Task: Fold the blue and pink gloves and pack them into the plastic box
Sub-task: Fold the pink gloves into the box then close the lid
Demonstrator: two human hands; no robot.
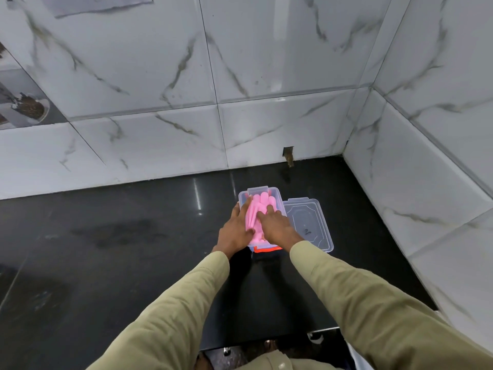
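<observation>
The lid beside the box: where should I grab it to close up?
Take the lid by its right long edge, coming from the right; it lies flat on the counter with that side clear, while the box crowds its left.

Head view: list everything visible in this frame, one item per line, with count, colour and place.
plastic box: one, clear with an orange-red clip at its near end, on the counter's middle.
pink gloves: count unclear, pink, in the box, under both hands.
blue gloves: not seen, apart from a blue edge low in the box.
lid: one, clear, flat on the counter to the right of the box.
counter: one, glossy black.
wall tiles: white marble pattern, behind and to the right.
left hand: pressing the gloves, olive sleeve.
right hand: pressing the gloves, olive sleeve.
</observation>
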